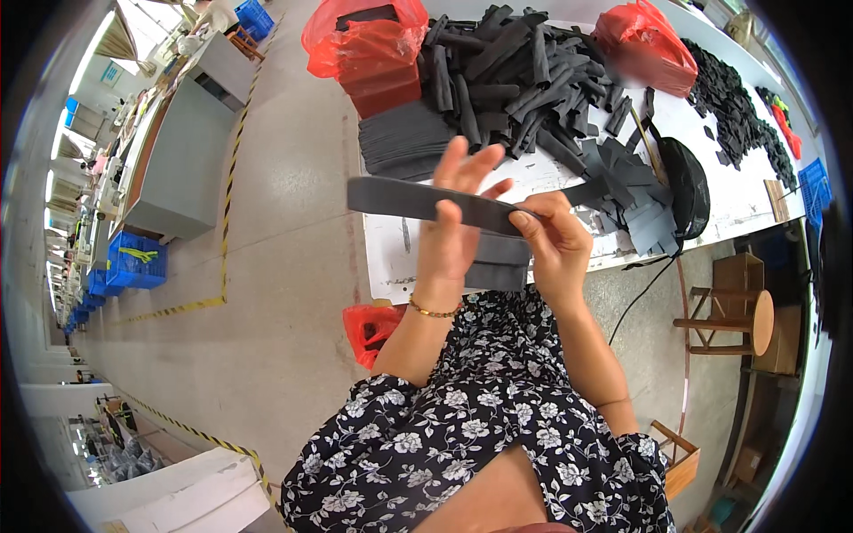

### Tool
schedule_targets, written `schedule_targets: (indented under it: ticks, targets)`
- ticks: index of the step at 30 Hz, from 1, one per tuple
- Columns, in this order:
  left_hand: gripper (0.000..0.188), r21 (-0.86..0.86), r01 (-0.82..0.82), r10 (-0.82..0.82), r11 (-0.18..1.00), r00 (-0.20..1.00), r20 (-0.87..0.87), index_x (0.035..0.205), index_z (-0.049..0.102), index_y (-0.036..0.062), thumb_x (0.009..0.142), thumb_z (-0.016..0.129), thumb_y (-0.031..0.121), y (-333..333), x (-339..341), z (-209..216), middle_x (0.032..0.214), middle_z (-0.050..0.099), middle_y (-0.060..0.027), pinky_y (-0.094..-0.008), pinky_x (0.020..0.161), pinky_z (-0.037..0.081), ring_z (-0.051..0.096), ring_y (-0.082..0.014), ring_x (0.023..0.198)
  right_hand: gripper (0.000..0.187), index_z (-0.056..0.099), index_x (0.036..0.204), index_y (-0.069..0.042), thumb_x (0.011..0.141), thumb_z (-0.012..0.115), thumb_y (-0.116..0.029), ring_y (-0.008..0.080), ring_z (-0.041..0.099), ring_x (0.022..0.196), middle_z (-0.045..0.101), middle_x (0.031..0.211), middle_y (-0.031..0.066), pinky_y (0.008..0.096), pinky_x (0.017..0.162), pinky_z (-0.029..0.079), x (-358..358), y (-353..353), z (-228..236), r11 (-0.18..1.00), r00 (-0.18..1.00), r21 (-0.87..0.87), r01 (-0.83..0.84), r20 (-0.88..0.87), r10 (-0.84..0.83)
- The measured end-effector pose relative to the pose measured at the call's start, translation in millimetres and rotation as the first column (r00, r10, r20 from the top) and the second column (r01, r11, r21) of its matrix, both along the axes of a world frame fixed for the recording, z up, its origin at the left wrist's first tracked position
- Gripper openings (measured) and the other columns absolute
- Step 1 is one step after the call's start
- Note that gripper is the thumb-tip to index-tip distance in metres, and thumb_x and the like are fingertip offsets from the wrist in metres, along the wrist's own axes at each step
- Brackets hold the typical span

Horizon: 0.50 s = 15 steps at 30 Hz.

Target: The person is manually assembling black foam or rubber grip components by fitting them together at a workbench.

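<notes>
1. Pinched between the thumb and fingers of the right hand (558, 244) is a long dark grey strip (400, 197), seen from the head camera, which looks down on a person's two bare hands.
2. Left of it, the left hand (451, 218) is raised with its fingers spread apart; its thumb lies in front of the strip and its fingers rise behind. Whether this hand presses on the strip cannot be told.
3. Held above the near part of a white table (384, 266), the strip runs roughly sideways, its free end pointing left, past the left hand.
4. Beneath the hands, a dark flat piece (499, 274) lies at the table's near edge.
5. Beyond the hands, a neat stack of dark strips (400, 142) sits on the left of the table, beside a large loose heap of dark curled pieces (506, 75).
6. Red plastic bags flank the heap: one at the left (378, 53), another at the right (647, 44).
7. Flat dark pieces (653, 218) overlap on the table's right side, next to a rounded black object (689, 186).
8. On the floor at right stands a round-topped wooden stool (761, 322).
</notes>
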<state>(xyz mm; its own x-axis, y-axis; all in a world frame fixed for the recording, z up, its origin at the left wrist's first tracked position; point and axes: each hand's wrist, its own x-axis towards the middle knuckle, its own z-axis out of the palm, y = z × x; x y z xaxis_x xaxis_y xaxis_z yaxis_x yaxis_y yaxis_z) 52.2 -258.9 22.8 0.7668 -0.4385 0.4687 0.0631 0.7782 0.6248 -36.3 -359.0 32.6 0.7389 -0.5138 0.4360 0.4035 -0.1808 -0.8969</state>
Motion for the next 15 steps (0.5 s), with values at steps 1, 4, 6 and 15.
schedule_targets:
  ticks: [1, 4, 6, 15]
  targets:
    - [0.058, 0.000, -0.005, 0.005, 1.000, 1.000, 0.002, 0.140, 0.044, 0.0176, 0.092, 0.054, 0.049, 10, 7, -8, 0.127, 0.058, -0.0175, -0.0505, 0.105, 0.041, 0.044, -0.0295, 0.131, 0.007, 0.065, 0.089, 0.002, 0.083, 0.069, 0.003, 0.0128, 0.056, 0.082, 0.061, 0.089, 0.0057, 0.0239, 0.074, 0.045, 0, -5, -1, 1.000, 1.000, 0.000, -0.005, 0.002, 0.005]
    - [0.044, -0.046, -0.209, 0.200, 0.977, 0.970, -0.140, 0.130, 0.053, 0.0081, 0.094, 0.059, 0.034, 47, 27, -34, 0.116, 0.064, -0.0144, -0.0450, 0.095, 0.051, 0.062, -0.0263, 0.110, 0.010, 0.066, 0.090, 0.002, 0.081, 0.069, 0.005, 0.0130, 0.056, 0.083, 0.062, 0.088, 0.0061, 0.0238, 0.074, 0.044, 1, -18, -4, 0.997, 1.000, -0.075, -0.004, -0.003, 0.003]
    - [0.029, 0.017, -0.347, 0.342, 0.938, 0.913, -0.221, 0.116, 0.061, -0.0009, 0.092, 0.064, 0.015, 59, 30, -40, 0.101, 0.068, -0.0138, -0.0378, 0.080, 0.059, 0.069, -0.0232, 0.084, 0.009, 0.065, 0.090, 0.002, 0.082, 0.068, 0.005, 0.0127, 0.056, 0.085, 0.061, 0.088, 0.0055, 0.0234, 0.075, 0.044, 1, -22, -7, 0.997, 1.000, -0.079, -0.024, 0.001, 0.024]
    - [0.019, 0.137, -0.387, 0.408, 0.912, 0.892, -0.193, 0.109, 0.064, -0.0018, 0.093, 0.062, 0.009, 53, 21, -35, 0.091, 0.069, -0.0099, -0.0379, 0.072, 0.061, 0.069, -0.0214, 0.079, 0.014, 0.062, 0.100, 0.003, 0.087, 0.067, -0.001, 0.0086, 0.058, 0.082, 0.064, 0.093, 0.0066, 0.0223, 0.074, 0.047, -6, -19, -19, 0.971, 0.977, 0.209, -0.115, -0.151, 0.148]
